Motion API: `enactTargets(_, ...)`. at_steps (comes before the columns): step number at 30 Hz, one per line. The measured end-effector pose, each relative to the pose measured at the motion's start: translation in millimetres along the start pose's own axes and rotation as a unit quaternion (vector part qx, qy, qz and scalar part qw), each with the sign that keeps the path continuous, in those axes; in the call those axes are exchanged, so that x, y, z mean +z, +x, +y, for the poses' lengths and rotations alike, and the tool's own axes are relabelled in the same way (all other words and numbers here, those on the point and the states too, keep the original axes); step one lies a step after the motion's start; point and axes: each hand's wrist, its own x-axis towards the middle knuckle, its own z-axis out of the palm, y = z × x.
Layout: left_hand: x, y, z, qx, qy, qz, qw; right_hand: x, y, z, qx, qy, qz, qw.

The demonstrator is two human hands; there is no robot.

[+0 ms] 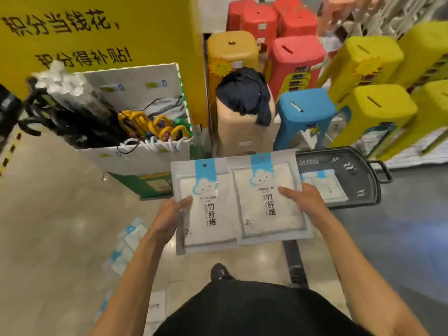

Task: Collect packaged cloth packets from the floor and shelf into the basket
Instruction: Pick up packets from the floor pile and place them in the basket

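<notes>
The left hand (169, 214) grips one cloth packet (206, 214) by its edge. The right hand (304, 202) grips a second packet (266, 207), which overlaps the first. Both packets hide the near corner of the dark basket (358, 175), where another packet (326, 186) lies. More packets (128, 241) lie on the floor (60, 214) at the left. Plastic stools (305, 117) and an umbrella box (135, 156) stand behind.
</notes>
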Motion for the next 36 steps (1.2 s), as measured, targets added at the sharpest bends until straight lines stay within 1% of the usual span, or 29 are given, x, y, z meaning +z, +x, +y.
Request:
enactTargets(3, 47, 5, -5, -0.006, 0.02, -0.041, 0.999, -50, -24, 18, 0.02, 0.048, 0.045, 0.998)
enactTargets(6, 96, 7, -17, -0.009, 0.045, -0.07, 0.997, -103, -46, 40, 0.036, 0.072, 0.078, 0.994)
enactTargets(12, 210, -11, -48, -0.019, 0.064, -0.098, 0.993, -209, -81, 79, 0.052, 0.098, 0.138, 0.984)
enactTargets(16, 275, -23, -70, -0.027, 0.086, -0.108, 0.99, -275, -93, 106, 0.064, 0.093, 0.149, 0.982)
enactTargets(22, 332, -19, -90, -0.027, 0.103, -0.11, 0.988, -333, -95, 124, 0.081, 0.109, 0.149, 0.979)
enactTargets(26, 359, -5, -97, -0.006, 0.108, -0.071, 0.992, -362, -84, 127, 0.091, 0.146, 0.164, 0.971)
enactTargets(30, 385, 21, -95, -0.008, 0.107, -0.046, 0.993, -387, -61, 123, 0.094, 0.167, 0.174, 0.966)
enactTargets(36, 433, 75, -80, -0.023, 0.117, -0.046, 0.992, -431, -10, 103, 0.092, 0.159, 0.154, 0.971)
